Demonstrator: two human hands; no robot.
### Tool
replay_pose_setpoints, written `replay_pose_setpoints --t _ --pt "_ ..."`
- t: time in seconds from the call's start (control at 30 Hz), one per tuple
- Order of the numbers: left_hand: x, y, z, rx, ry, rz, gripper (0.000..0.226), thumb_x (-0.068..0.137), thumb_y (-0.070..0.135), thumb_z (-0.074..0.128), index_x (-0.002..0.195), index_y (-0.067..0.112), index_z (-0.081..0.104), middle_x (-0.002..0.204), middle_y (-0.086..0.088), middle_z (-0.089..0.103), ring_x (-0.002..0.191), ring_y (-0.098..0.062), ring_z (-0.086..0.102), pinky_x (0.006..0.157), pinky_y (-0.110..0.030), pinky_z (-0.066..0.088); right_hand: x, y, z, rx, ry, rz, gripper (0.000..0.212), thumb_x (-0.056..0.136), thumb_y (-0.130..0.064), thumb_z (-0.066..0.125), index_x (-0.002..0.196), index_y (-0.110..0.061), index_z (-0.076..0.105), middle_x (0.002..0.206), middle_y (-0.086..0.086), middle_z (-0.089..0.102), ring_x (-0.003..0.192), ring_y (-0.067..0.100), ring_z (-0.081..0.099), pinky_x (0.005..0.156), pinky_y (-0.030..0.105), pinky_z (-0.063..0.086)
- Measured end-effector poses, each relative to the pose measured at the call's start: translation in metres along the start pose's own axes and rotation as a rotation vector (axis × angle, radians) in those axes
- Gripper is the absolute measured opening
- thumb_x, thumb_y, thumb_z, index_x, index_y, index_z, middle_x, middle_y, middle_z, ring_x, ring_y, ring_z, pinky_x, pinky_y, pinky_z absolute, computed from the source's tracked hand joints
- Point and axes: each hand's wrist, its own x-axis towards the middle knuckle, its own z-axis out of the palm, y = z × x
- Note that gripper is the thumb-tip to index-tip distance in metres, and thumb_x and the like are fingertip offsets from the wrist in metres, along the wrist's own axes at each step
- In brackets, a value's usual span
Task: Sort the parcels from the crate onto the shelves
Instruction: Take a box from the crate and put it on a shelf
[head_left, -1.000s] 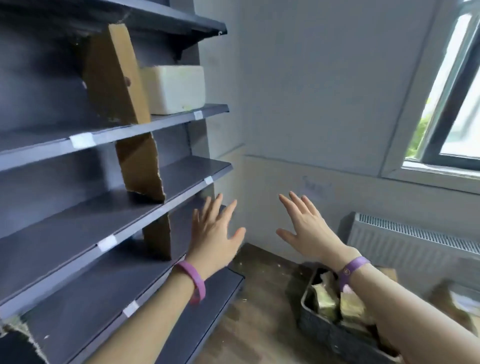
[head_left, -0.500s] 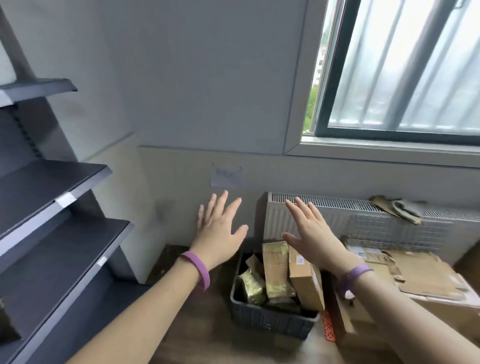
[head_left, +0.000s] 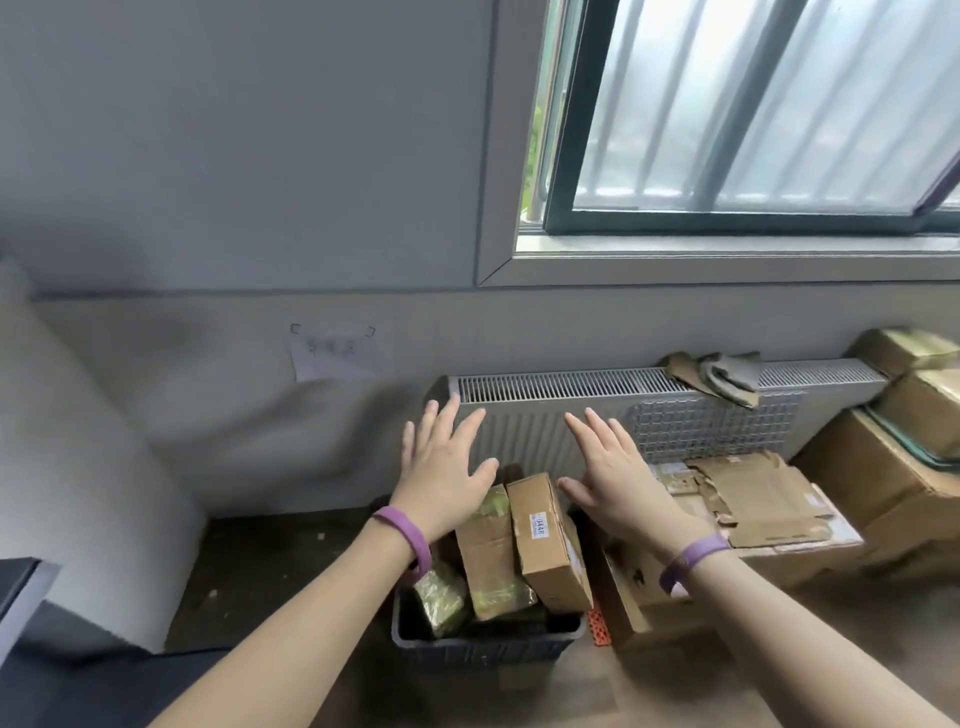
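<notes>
A dark grey crate (head_left: 483, 647) stands on the floor below the radiator. Several parcels stand upright in it: a brown cardboard box with a white label (head_left: 548, 540), a taped brown parcel (head_left: 488, 561) and a small parcel wrapped in yellowish tape (head_left: 441, 597). My left hand (head_left: 441, 473) hovers above the crate's left side, fingers spread, holding nothing. Spread and empty too, my right hand (head_left: 613, 473) hovers above the crate's right side. Only a dark corner of the shelves (head_left: 21, 592) shows at the far left edge.
A white radiator (head_left: 649, 415) runs along the wall under the window, with a crumpled rag (head_left: 722, 374) on top. Flattened cardboard (head_left: 748, 499) and stacked brown boxes (head_left: 904, 467) fill the floor to the right of the crate. A paper note (head_left: 337, 353) is stuck on the wall.
The view has swung right, away from the shelves to the crate under the window. Both hands stay spread and empty and now hover over the crate.
</notes>
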Motion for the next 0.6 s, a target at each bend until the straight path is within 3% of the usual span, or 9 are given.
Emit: replay_pose_setpoints --t 0.07,0.3,0.6 --pt "0.022 -0.001 0.009 -0.002 -0.023 0.01 0.061 0.096 0.042 0.041 0.151 0.032 0.017 0.161 0.006 -0.004 0.147 -0.016 -0.013 0.118 -0.04 -0.01 0.012 0.009 0.004 0.002 -0.005 0.003 0.077 0.094 -0.04 0.048 0.153 -0.012 0.009 0.16 0.012 0.012 0.149 0.026 0.004 0.122 0.039 0.003" --pt "0.081 0.003 0.055 -0.017 -0.094 -0.02 0.06 0.096 0.041 0.042 0.15 0.031 0.019 0.161 0.005 -0.001 0.147 -0.016 -0.011 0.119 -0.041 -0.008 0.048 0.054 0.033 0.076 -0.109 0.091 0.077 0.093 -0.04 0.05 0.154 -0.019 0.007 0.161 0.01 0.009 0.148 0.032 0.004 0.12 0.044 0.011" --pt "0.16 0.01 0.159 -0.007 -0.205 -0.24 0.059 0.096 0.04 0.042 0.15 0.029 0.021 0.161 0.001 0.002 0.148 -0.019 -0.008 0.118 -0.043 -0.006 0.11 0.143 0.118 0.125 -0.316 0.011 0.077 0.094 -0.041 0.049 0.154 -0.018 0.007 0.161 0.01 0.009 0.148 0.031 0.005 0.121 0.042 0.009"
